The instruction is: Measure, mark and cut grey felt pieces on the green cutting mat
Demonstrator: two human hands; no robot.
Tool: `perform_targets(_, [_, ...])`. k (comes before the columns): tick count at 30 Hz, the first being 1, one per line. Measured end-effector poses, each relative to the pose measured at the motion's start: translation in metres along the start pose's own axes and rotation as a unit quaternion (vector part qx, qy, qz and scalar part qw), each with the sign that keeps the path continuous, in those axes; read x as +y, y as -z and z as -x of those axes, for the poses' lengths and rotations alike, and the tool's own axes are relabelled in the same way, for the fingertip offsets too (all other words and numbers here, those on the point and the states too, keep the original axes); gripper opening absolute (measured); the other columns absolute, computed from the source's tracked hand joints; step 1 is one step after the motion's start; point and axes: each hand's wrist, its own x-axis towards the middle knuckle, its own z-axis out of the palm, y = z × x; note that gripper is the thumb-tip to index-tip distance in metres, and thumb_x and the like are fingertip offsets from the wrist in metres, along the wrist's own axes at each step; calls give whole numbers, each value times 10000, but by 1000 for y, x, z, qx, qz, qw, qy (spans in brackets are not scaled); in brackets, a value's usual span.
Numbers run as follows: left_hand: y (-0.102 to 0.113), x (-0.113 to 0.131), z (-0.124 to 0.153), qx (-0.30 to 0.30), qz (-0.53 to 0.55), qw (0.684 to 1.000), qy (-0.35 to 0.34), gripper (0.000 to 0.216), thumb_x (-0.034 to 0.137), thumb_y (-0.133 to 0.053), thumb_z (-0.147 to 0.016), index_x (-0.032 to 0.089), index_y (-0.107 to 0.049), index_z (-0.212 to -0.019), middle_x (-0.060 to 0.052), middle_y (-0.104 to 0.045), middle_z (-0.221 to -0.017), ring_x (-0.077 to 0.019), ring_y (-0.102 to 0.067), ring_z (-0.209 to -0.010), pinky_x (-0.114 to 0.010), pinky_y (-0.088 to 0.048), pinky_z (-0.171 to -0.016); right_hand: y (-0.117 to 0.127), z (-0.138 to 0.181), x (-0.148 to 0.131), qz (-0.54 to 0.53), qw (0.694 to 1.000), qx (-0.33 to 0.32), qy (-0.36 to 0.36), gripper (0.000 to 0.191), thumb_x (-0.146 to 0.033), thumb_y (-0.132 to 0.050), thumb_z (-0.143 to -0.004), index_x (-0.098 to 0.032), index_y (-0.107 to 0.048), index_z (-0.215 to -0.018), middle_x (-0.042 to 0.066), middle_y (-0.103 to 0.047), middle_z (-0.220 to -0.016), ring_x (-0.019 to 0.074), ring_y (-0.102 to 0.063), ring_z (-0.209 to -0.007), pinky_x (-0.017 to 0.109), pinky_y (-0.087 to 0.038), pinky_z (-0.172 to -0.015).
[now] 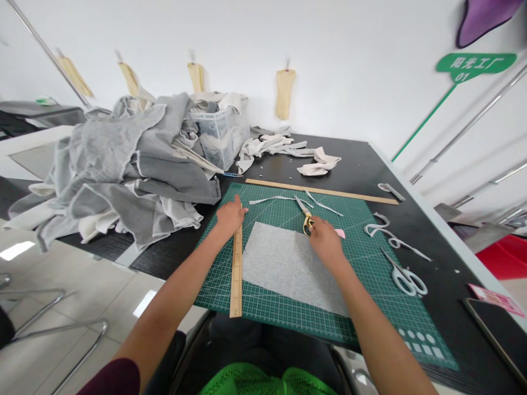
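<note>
My left hand [230, 217] is at the far end of a wooden ruler [236, 269], gripping it, with the index finger and thumb stretched out. The ruler runs toward me along the left edge of a light grey fabric piece [284, 263]. This piece lies flat on a green cutting mat [362, 274]. At its far right corner my right hand [325, 241] has its fingers closed on the gold handles of a pair of scissors [307, 224], whose blades point away from me. Something pink [340, 233] shows beside that hand. Thin fabric strips [274, 198] lie beyond the fabric.
A long wooden ruler [321, 191] lies along the mat's far edge. White-handled scissors [407, 277] and a curled strip [382, 227] are at right, near a phone [500, 329]. Grey cloth [119, 148] is heaped left, beside a clear plastic box [222, 137].
</note>
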Motion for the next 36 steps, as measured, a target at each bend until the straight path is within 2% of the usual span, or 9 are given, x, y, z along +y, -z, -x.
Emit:
perform_targets(3, [-2, 1, 2, 1, 2, 1000, -12, 660, 592, -468, -952, 149, -367, -1430, -196, -633, -1179, -331, -624, -1117, -379, -497, -864, 3, 4, -4, 10, 1000, 3, 3, 302, -226, -532, -966, -174, -542, -1263, 122, -721, -976, 282, -667, -884, 331, -359, -699])
perform_targets(10, [-6, -1, -5, 2, 25, 999, -48, 639, 475, -491, -977, 139, -321, -1493, -181, -604, -1217, -296, -591, -1149, -354, -456, -935, 5, 7, -18, 38, 999, 26, -2, 224, -129, -440, -972, -141, -585, -1142, 147, -722, -944, 306, -673, -909, 388, -333, -773])
perform_targets(17, [-5, -8, -10, 14, 32, 998, -57, 651, 416, -504, -975, 128, -295, -1520, -184, -584, -1249, -306, -556, -1169, -373, -436, -966, 7, 7, -15, 72, 997, 32, -13, 255, -46, -453, -901, -143, -588, -1095, 160, -703, -949, 303, -662, -910, 390, -340, -756])
perform_targets(21, [4, 7, 3, 64, 33, 995, -71, 638, 499, -431, -992, 140, -328, -1509, -201, -548, -1303, -353, -468, -1249, -457, -403, -1007, 8, 9, -13, 75, 997, 25, -14, 276, -50, -445, -912, -164, -572, -1129, 153, -697, -948, 290, -664, -881, 354, -351, -694])
perform_targets(23, [9, 21, 14, 82, 69, 984, -146, 646, 557, -398, -993, 158, -357, -1499, -180, -494, -1394, -338, -435, -1281, -461, -376, -1049, 8, 8, -11, 68, 997, 22, -20, 261, -68, -452, -921, -162, -562, -1138, 160, -696, -961, 293, -665, -882, 343, -354, -678])
perform_targets(25, [10, 35, 26, 56, 108, 949, -291, 609, 562, -412, -992, 200, -396, -1480, -127, -449, -1462, -294, -405, -1321, -432, -344, -1095, 7, 5, -5, 34, 999, 7, -37, 228, -112, -471, -935, -152, -548, -1146, 163, -704, -970, 292, -672, -884, 330, -359, -668])
perform_targets(28, [8, 51, 44, 13, 137, 899, -415, 599, 583, -470, -966, 220, -449, -1442, -92, -516, -1383, -263, -447, -1271, -399, -370, -1064, 8, 0, 6, -24, 998, -24, -57, 221, -177, -511, -940, -169, -532, -1160, 111, -733, -931, 253, -692, -844, 293, -361, -625])
perform_targets(33, [3, 60, 54, 3, 117, 885, -450, 436, 524, -510, -965, 209, -600, -1252, -87, -590, -1212, -251, -511, -1128, -400, -394, -977, 9, 1, 7, -14, 998, -19, -64, 265, -306, -537, -955, -191, -552, -1193, 115, -749, -965, 275, -698, -879, 309, -375, -658])
perform_targets(36, [2, 60, 52, 3, 114, 887, -448, 443, 511, -493, -976, 196, -585, -1273, -96, -589, -1185, -251, -504, -1110, -402, -393, -962, 8, 8, -8, 34, 999, 10, -30, 205, -247, -509, -962, -159, -601, -1122, 152, -738, -941, 308, -690, -907, 363, -379, -749])
